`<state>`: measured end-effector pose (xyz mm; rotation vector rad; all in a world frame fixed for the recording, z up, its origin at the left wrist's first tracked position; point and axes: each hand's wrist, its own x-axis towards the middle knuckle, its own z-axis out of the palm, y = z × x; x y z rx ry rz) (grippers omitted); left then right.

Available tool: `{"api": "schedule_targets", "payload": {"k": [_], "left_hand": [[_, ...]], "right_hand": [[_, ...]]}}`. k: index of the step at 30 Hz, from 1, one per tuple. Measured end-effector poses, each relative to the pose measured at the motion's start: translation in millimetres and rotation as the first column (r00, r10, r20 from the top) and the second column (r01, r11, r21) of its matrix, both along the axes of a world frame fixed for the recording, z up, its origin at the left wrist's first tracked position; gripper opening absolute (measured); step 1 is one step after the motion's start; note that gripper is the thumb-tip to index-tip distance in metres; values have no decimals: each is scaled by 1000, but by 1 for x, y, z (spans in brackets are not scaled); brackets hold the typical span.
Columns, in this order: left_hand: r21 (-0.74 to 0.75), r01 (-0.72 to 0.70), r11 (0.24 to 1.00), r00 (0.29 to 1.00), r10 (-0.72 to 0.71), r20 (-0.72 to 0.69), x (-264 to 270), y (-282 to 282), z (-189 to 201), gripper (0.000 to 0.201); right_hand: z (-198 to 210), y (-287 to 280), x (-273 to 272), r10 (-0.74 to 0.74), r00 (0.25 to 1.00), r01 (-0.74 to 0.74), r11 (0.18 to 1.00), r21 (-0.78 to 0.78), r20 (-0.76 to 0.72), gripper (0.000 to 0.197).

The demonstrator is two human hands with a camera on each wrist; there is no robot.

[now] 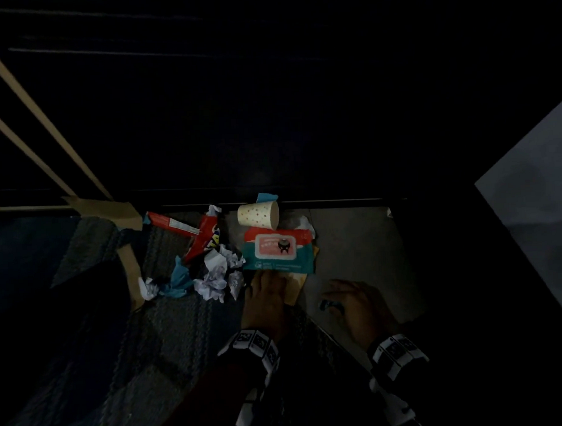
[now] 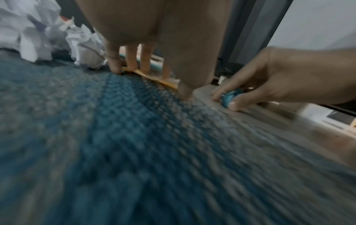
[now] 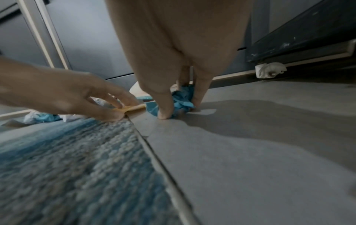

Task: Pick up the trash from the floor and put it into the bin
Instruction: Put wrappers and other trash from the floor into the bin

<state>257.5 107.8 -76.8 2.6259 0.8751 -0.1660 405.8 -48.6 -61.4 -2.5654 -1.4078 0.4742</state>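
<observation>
Grey floor tiles (image 3: 250,159) meet a blue-grey woven rug (image 2: 115,137) along a straight edge, below dark cabinet fronts that the dim head view barely shows. Litter lies along the cabinet base: a polka-dot paper cup (image 1: 259,214) on its side, a red-and-teal wet-wipes pack (image 1: 279,249) just in front of it, a red wrapper (image 1: 194,235) on the rug, crumpled white paper balls (image 1: 216,274) and a scrap of blue paper (image 1: 179,280) beside them. The left hand (image 1: 266,301) reaches down at the rug's edge, its fingertips (image 2: 115,67) set on a flat yellow-brown paper piece (image 2: 152,78) that pokes out from under the wipes pack; thumb and fingers appear to nip its edge, though blur leaves the hold uncertain. The right hand (image 3: 177,50) is on the bare tile just beside it, thumb and fingers curled round a crumpled blue paper wad (image 3: 181,102) that rests on the floor. No bin shows in any view. A small white lump (image 3: 269,70) sits against the cabinet base further to the right.
</observation>
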Motion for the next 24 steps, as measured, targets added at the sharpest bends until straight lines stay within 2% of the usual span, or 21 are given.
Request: {"api": "schedule_targets", "payload": {"k": [3,5,8,13,14,16,17,18,21,24], "left_hand": [[-17,-30,999,1000,30,4,5,6,1,71],[30,-50,998,998,50,31,7,14,4,74],[53,-15,998,1000,13,24,9,22,3,80],[96,17,995,998,-11,-65,14,36,-6,49],[72,9,997,998,-4,-70,14,40,-12,45],[-23,-39,999,999,40,34,10,41,-12,46],[-112,-133,985,979,148,140,9,42,-9,46],[-136,-198,971,961,219,166,9,45,-8,41],[-329,-331,885,925,373,74,16,52,8,29],[-281,-354,892,933,356,-47,19,47,27,27]], "right_hand": [[-16,5,0,-92,994,95,993,68,-53,30],[-26,9,-2,-145,987,151,984,92,-69,29],[-33,10,-2,-223,965,238,965,107,-140,29],[-37,5,4,-165,979,178,979,99,-121,33],[-32,5,2,-165,976,180,979,101,-139,34],[-27,5,1,-183,972,201,972,118,-146,32],[-28,3,1,-176,977,190,975,116,-124,29],[-25,3,0,-165,978,181,975,129,-127,27],[-27,5,-3,-196,974,205,976,71,-110,28],[-36,10,-1,-210,964,211,977,-13,-160,40]]}}
